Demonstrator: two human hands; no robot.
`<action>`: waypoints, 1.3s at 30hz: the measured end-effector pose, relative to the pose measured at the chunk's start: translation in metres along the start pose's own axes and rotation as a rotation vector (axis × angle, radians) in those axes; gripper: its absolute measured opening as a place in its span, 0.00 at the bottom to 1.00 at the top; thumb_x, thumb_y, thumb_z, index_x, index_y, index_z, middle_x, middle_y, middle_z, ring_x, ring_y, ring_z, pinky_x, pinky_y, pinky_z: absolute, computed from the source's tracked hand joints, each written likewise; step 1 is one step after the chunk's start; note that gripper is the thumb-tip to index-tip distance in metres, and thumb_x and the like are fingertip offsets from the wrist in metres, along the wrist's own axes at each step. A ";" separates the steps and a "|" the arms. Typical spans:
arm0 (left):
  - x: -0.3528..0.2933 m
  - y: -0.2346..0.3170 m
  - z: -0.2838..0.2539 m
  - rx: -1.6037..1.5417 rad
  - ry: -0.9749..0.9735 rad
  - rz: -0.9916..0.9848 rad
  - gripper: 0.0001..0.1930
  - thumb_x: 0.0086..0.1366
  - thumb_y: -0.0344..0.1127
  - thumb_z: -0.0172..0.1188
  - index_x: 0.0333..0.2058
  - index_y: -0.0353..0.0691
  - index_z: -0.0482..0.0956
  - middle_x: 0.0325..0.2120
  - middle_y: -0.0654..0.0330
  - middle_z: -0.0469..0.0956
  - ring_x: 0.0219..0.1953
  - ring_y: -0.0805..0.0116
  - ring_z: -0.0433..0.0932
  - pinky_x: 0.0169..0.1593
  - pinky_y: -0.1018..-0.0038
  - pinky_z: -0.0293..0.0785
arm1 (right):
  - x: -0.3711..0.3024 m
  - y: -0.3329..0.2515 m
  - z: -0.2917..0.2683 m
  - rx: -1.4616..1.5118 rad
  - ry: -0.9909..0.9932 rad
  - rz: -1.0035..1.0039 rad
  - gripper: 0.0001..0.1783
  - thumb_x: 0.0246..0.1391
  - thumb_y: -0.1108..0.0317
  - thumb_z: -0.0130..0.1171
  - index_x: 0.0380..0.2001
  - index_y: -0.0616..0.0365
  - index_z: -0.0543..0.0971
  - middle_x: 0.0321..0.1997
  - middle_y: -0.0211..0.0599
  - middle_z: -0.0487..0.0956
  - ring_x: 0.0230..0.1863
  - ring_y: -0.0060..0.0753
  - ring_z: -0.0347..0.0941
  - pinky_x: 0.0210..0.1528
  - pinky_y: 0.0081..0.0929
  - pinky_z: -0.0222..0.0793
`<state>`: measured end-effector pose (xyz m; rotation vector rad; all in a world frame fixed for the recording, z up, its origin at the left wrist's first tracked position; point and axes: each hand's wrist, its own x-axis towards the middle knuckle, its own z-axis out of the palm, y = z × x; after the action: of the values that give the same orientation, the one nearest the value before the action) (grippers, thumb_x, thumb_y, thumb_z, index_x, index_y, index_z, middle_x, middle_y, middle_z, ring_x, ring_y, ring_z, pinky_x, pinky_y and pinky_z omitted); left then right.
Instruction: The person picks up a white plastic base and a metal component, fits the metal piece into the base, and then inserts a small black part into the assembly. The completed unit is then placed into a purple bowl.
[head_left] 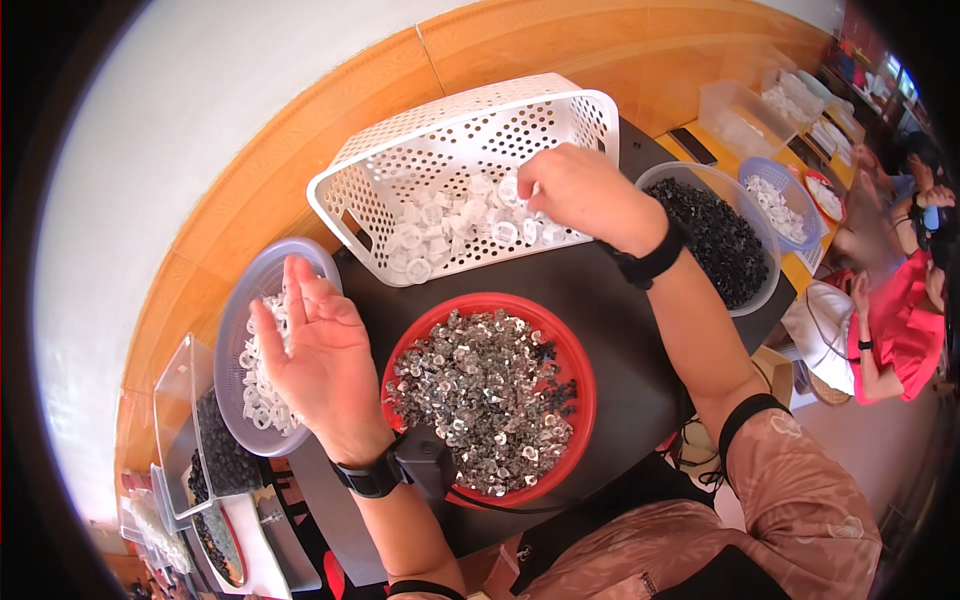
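Note:
My left hand (pixel 322 362) is turned palm up with its fingers stretched and nothing on it. It is beside a lavender basket (pixel 228 330) of white plastic rings (pixel 262 402), partly covering them. My right hand (pixel 590 195) reaches over the front rim of a white perforated basket (pixel 460 112). Its fingers are curled together above white and clear plastic ring-shaped parts (pixel 450 225) lying in there; what they pinch, if anything, I cannot make out. Between my arms sits a red bowl (pixel 586 400) full of small shiny metal and dark pieces (pixel 485 400).
To the right stands a clear round tub (pixel 772 270) of small black parts (pixel 712 240). Beyond it are a blue basket (pixel 775 205) and a clear bin (pixel 735 110). A clear box (pixel 180 400) with black parts is at far left. Other people (pixel 900 320) sit at far right.

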<state>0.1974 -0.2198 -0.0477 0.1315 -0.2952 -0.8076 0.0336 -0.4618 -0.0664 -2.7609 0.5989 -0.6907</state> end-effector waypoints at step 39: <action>-0.012 -0.063 0.007 0.735 -0.024 -0.168 0.19 0.67 0.28 0.54 0.57 0.37 0.70 0.46 0.60 0.77 0.40 0.74 0.77 0.48 0.76 0.73 | -0.009 -0.076 -0.031 1.043 0.051 -0.058 0.08 0.52 0.72 0.62 0.32 0.68 0.79 0.28 0.36 0.81 0.32 0.19 0.77 0.35 0.17 0.73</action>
<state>0.1436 -0.2546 -0.0582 0.8444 -0.6007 -0.8351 0.0369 -0.3939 -0.0194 -1.7890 0.0862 -0.7834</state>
